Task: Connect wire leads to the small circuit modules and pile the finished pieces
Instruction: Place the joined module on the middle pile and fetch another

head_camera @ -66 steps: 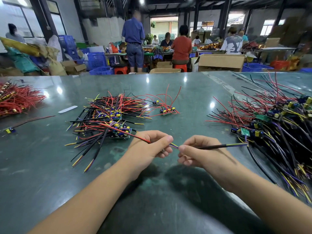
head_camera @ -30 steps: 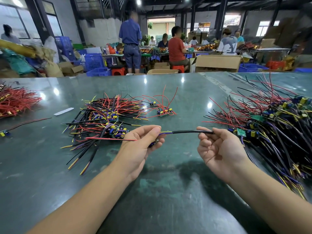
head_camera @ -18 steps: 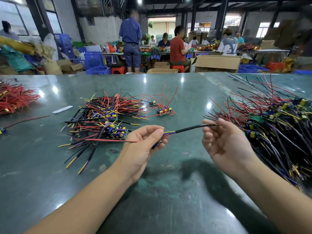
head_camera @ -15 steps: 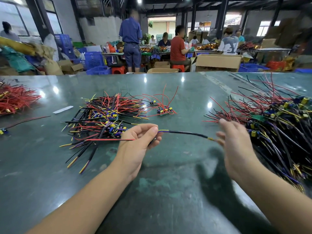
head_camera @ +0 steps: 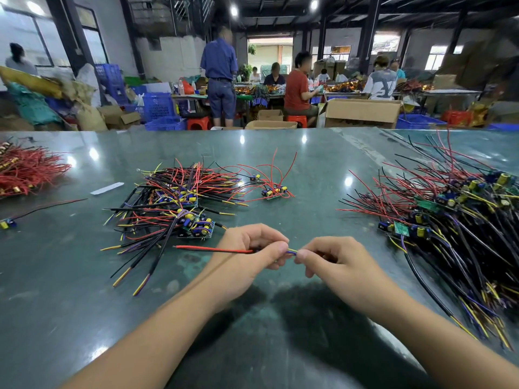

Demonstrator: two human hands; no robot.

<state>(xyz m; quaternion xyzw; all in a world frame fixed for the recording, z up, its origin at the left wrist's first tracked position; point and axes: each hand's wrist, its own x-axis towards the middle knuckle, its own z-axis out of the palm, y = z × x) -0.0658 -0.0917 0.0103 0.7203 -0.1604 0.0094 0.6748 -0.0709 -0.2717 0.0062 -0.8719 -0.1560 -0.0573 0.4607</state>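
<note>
My left hand (head_camera: 250,252) grips a small module hidden inside its fingers; a red lead (head_camera: 213,249) sticks out of it to the left. My right hand (head_camera: 334,261) pinches the yellow and purple wire ends (head_camera: 292,251) that bridge the narrow gap between both hands. The black sleeve of that wire is hidden in my right palm. A pile of wired modules (head_camera: 179,203) lies on the green table (head_camera: 309,169) to the left of my hands. A bigger heap of modules with wires (head_camera: 455,220) lies at the right.
A pair of modules with red leads (head_camera: 273,190) lies behind my hands. A red wire bundle (head_camera: 25,169) sits far left, with a white strip (head_camera: 106,188) and a lone module (head_camera: 5,223) near it. People work at tables beyond the far edge.
My right hand let the black wire's far end go, swung back left and now pinches the wire ends right beside my left hand. My left hand stayed put with the module.
</note>
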